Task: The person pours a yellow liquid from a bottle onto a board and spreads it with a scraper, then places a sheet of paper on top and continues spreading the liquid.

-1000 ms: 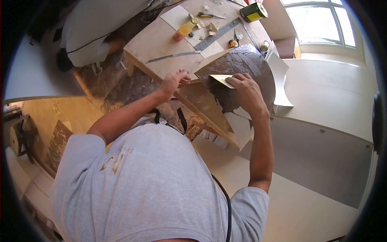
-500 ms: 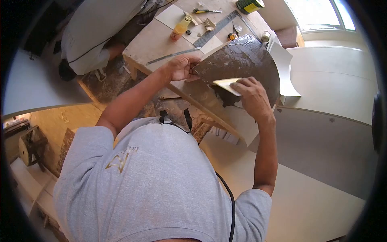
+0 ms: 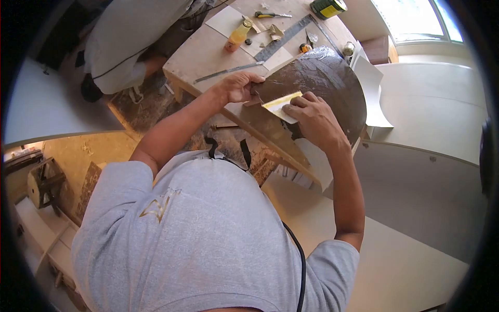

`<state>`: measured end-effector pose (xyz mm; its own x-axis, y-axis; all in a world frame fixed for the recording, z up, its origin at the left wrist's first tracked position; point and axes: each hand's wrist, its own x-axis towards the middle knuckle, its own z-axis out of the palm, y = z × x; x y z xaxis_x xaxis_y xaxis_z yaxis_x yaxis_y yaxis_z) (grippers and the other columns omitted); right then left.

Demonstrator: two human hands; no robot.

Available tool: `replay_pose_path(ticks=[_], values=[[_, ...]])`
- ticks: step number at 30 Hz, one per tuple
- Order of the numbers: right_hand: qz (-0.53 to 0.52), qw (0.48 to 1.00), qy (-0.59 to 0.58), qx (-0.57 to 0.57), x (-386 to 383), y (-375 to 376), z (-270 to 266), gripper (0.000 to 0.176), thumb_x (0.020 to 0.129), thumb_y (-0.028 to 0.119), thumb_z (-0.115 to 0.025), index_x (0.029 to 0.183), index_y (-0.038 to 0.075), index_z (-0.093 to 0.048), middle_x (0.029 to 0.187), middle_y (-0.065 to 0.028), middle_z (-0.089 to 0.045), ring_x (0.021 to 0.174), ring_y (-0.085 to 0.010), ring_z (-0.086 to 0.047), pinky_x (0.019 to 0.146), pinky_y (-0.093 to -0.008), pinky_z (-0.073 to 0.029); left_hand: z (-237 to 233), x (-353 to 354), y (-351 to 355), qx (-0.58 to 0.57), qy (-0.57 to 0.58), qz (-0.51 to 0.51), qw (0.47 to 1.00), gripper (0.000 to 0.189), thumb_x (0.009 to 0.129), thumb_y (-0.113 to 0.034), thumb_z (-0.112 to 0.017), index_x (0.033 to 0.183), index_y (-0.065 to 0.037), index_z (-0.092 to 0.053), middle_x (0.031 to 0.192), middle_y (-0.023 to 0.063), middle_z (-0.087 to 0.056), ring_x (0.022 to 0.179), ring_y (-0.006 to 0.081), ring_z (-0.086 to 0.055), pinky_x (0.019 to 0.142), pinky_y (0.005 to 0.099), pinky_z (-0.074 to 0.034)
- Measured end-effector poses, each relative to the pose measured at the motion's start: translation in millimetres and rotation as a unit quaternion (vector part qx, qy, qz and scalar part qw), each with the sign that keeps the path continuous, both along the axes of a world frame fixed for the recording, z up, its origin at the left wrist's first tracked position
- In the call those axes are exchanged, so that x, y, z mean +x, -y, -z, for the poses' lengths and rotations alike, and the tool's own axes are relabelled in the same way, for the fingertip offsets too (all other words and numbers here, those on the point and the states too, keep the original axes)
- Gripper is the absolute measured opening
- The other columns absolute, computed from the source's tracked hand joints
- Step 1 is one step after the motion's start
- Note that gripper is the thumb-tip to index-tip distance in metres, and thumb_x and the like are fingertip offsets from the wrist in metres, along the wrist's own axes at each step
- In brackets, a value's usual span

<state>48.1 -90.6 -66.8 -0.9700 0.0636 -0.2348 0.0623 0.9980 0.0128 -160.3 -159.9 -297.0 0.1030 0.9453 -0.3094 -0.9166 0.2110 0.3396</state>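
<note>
Brown-smeared panel (image 3: pixel 327 83) is overlying the tabletop (image 3: pixel 192 57); right hand (image 3: pixel 318 120) is gripping a pale scraper (image 3: pixel 278 108); left hand (image 3: pixel 239 87), part-curled, is adjoining the panel's corner, hold unclear.

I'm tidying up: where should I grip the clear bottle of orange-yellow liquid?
Probably take the bottle by its body, below the narrowing neck, from the left: it stands upright, bare wooden tabletop lies there, while a crumpled tan scrap lies right.

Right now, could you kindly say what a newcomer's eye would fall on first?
Probably the dark, partly glossy sheet on the table, with the right hand holding a pale flat tool at its near edge. The left hand is by the sheet's left tip. Farther back stands a yellow-orange bottle.
</note>
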Motion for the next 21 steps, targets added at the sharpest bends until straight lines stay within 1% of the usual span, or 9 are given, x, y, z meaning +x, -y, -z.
replay_pose_path(ticks=[1,3,7,9,10,12,15,19,21], values=[[0.002,1.000,0.001,0.000,7.4,1.9,-1.9,0.027,0.087,0.005,-0.064,0.109,0.012,-0.076,0.108,-0.0051,-0.070,0.112,-0.0253,-0.062,0.099,-0.0397,-0.049,1.1,0.7,-1.8,0.000,0.001,0.002,1.000,0.015,0.098,-0.014,-0.064,0.112,-0.010,-0.069,0.104,0.0049,-0.077,0.093,0.0199,-0.073,0.091,0.0451,-0.060],[0.000,1.000,0.004,0.009,20.6,3.4,-3.2,0.024,0.086,0.008,-0.066,0.108,0.012,-0.076,0.108,-0.0041,-0.070,0.112,-0.0249,-0.062,0.101,-0.0397,-0.049,2.1,-0.8,-3.2,-0.004,-0.022,-0.009,1.000,0.015,0.096,-0.014,-0.067,0.111,-0.011,-0.069,0.103,0.0040,-0.077,0.089,0.0194,-0.072,0.085,0.0431,-0.059],[-0.002,0.999,-0.011,0.031,40.7,0.4,-2.4,0.026,0.086,0.010,-0.068,0.111,0.013,-0.075,0.110,-0.0028,-0.069,0.114,-0.0238,-0.062,0.104,-0.0392,-0.048,2.5,-1.2,-3.6,-0.023,-0.035,-0.016,0.999,0.017,0.096,-0.015,-0.067,0.112,-0.011,-0.070,0.104,0.0034,-0.077,0.086,0.0188,-0.071,0.083,0.0409,-0.057],[0.000,0.999,-0.012,0.048,51.4,-0.9,0.7,0.028,0.087,0.009,-0.068,0.114,0.013,-0.075,0.113,-0.0026,-0.068,0.117,-0.0234,-0.061,0.107,-0.0391,-0.048,1.7,-2.8,-1.4,-0.019,-0.054,-0.012,0.998,0.025,0.097,-0.016,-0.067,0.120,-0.008,-0.070,0.113,0.0042,-0.075,0.100,0.0212,-0.071,0.097,0.0437,-0.053],[0.003,0.999,-0.013,0.047,58.1,-1.1,3.1,0.028,0.087,0.009,-0.068,0.114,0.013,-0.075,0.113,-0.0026,-0.068,0.117,-0.0234,-0.061,0.107,-0.0391,-0.048,1.1,-2.1,-0.6,-0.020,-0.054,-0.009,0.998,0.025,0.097,-0.016,-0.067,0.120,-0.008,-0.070,0.113,0.0042,-0.075,0.100,0.0212,-0.071,0.097,0.0437,-0.053],[0.020,0.998,-0.012,0.054,73.0,-1.8,7.4,0.031,0.086,0.008,-0.068,0.116,0.013,-0.075,0.116,-0.0032,-0.068,0.118,-0.0239,-0.060,0.109,-0.0391,-0.047,-0.9,-0.7,-0.6,-0.003,-0.034,-0.024,0.999,0.019,0.098,-0.014,-0.065,0.116,-0.008,-0.069,0.108,0.0055,-0.076,0.095,0.0201,-0.072,0.092,0.0412,-0.056],[0.053,0.997,-0.017,0.054,98.8,-3.1,11.0,0.032,0.086,0.007,-0.069,0.117,0.013,-0.075,0.120,-0.0036,-0.068,0.119,-0.0244,-0.060,0.110,-0.0399,-0.047,-4.6,-1.2,0.2,-0.037,-0.048,-0.037,0.997,0.019,0.098,-0.013,-0.064,0.116,-0.006,-0.068,0.110,0.0065,-0.075,0.100,0.0205,-0.071,0.095,0.0412,-0.055],[0.094,0.992,-0.039,0.072,129.5,-6.6,12.5,0.034,0.086,0.007,-0.069,0.120,0.013,-0.074,0.122,-0.0040,-0.068,0.120,-0.0249,-0.060,0.109,-0.0412,-0.047,-3.1,-3.8,0.3,-0.011,-0.053,-0.015,0.998,0.019,0.099,-0.014,-0.064,0.117,-0.007,-0.067,0.112,0.0063,-0.075,0.102,0.0198,-0.071,0.095,0.0405,-0.055],[0.124,0.985,-0.080,0.091,144.6,-9.0,15.3,0.037,0.086,0.006,-0.070,0.122,0.013,-0.073,0.125,-0.0049,-0.068,0.122,-0.0257,-0.061,0.108,-0.0421,-0.048,2.1,-4.5,-3.1,-0.024,-0.039,-0.025,0.999,0.019,0.100,-0.015,-0.064,0.117,-0.008,-0.066,0.113,0.0062,-0.075,0.103,0.0195,-0.070,0.096,0.0395,-0.055]])
